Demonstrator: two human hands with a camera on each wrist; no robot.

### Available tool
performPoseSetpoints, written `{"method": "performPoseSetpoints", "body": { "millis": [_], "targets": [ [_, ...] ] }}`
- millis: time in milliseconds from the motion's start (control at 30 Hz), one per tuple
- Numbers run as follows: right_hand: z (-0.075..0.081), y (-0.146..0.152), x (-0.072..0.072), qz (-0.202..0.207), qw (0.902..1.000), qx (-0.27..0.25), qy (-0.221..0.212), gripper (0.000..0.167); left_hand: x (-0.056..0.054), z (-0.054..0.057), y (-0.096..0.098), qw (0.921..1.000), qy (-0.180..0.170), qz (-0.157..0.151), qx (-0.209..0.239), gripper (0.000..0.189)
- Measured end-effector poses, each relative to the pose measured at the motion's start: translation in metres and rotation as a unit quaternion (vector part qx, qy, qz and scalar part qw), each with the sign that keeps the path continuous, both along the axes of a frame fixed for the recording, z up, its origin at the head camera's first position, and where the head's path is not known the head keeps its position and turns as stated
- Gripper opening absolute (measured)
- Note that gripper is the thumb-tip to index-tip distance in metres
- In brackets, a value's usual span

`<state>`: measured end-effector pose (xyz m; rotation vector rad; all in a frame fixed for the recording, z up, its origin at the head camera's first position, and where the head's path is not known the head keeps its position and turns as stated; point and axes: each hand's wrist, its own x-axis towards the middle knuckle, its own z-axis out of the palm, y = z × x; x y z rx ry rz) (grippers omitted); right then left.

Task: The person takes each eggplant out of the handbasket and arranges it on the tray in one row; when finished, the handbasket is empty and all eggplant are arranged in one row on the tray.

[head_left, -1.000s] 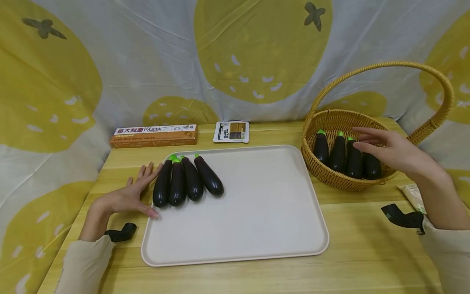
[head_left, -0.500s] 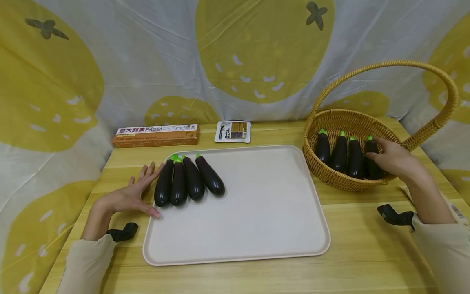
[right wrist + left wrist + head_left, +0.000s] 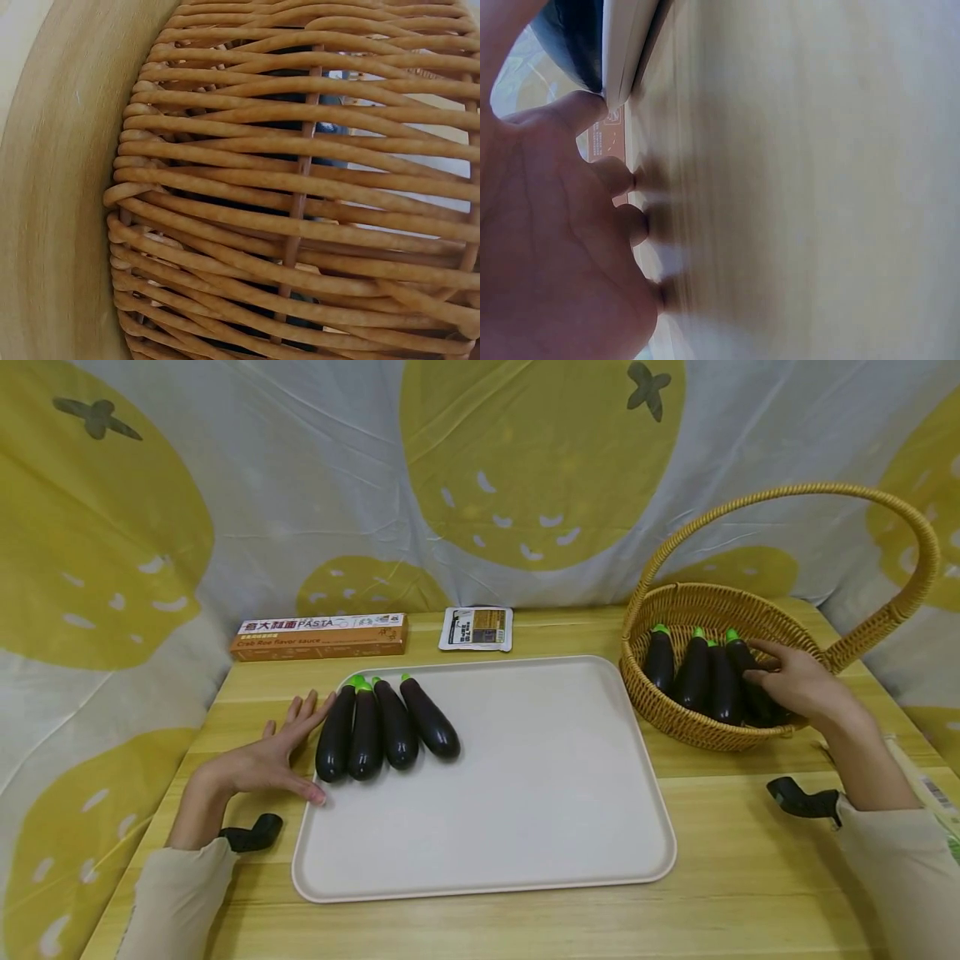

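Observation:
In the head view, my left hand [image 3: 258, 768] rests with fingers spread at the left edge of a white tray [image 3: 525, 810], its thumb over the rim. The left wrist view shows its fingertips down at the wooden tabletop [image 3: 817, 187]. Several dark eggplants with green tops, one of them an eggplant [image 3: 431, 722] lying slanted, are grouped on the tray's upper left. My right hand [image 3: 806, 687] reaches into a wicker basket [image 3: 693, 728] and grips the rightmost eggplant [image 3: 739, 654] there, whose top leans left against its neighbour. Basket weave [image 3: 217, 150] fills the right wrist view, hiding that hand.
A pasta box [image 3: 318, 639] and a small flat pouch [image 3: 476, 629] lie behind the tray. The basket's tall handle [image 3: 787, 491] arches above its opening. Another packet [image 3: 933, 789] is partly hidden behind the right forearm. A patterned cloth [image 3: 540, 468] hangs at the back.
My right hand has come down from above the basket onto the rightmost eggplant, whose green top has tipped to the left. My left hand has stayed at the tray's edge.

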<state>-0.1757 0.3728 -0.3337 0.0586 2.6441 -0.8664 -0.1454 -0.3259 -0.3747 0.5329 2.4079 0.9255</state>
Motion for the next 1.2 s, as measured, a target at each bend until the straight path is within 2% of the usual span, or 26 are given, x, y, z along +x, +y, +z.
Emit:
{"method": "performPoseSetpoints", "body": {
  "millis": [333,667,967,1200],
  "targets": [
    [-0.004,0.001,0.000,-0.020,0.9998,0.001,0.006,0.067,0.001,-0.001,0.000,1.0000,0.001,0.001,-0.002,0.137],
    [-0.009,0.000,0.002,-0.023,0.9964,0.062,0.054,0.064,0.001,0.000,0.001,1.0000,0.005,0.000,-0.005,0.137],
    [-0.008,-0.001,0.002,-0.025,0.9965,0.055,0.058,0.062,0.001,0.000,0.000,0.9999,0.006,0.000,-0.010,0.138],
    [-0.002,-0.001,0.003,-0.045,0.9958,0.027,0.075,0.063,0.000,0.000,0.000,0.9999,0.006,0.001,-0.010,0.139]
  ]
}}
